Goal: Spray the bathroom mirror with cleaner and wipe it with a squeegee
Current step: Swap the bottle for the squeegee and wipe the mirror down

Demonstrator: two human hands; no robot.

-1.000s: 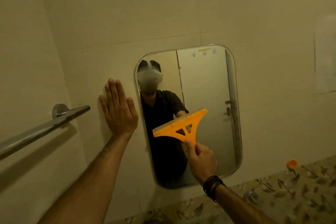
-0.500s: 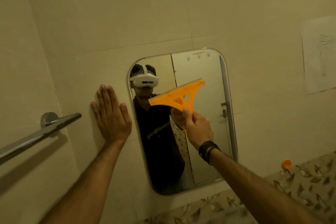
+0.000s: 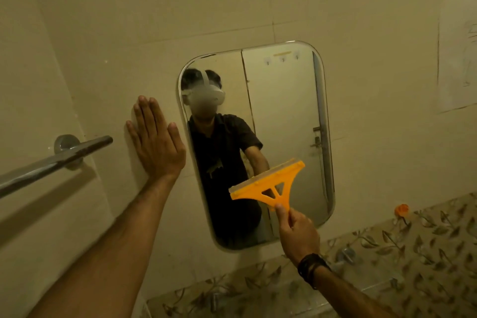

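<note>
A rounded rectangular mirror [image 3: 284, 111] hangs on the beige tiled wall. An orange squeegee [image 3: 268, 186] lies with its blade against the lower part of the glass, tilted up to the right. My right hand [image 3: 296, 232] grips the squeegee's handle from below, a dark band on its wrist. My left hand [image 3: 154, 142] presses flat on the wall just left of the mirror, fingers straight. No spray bottle is in view.
A chrome towel bar [image 3: 51, 162] juts out from the left wall near my left forearm. Leaf-patterned tiles [image 3: 387, 253] run along the bottom right, with a small orange object [image 3: 401, 209] by them. A pale paper sheet [image 3: 456, 59] is on the wall at far right.
The squeegee went up to the mirror's middle half a second ago and has now come back down to the lower part. My left hand stays flat on the wall.
</note>
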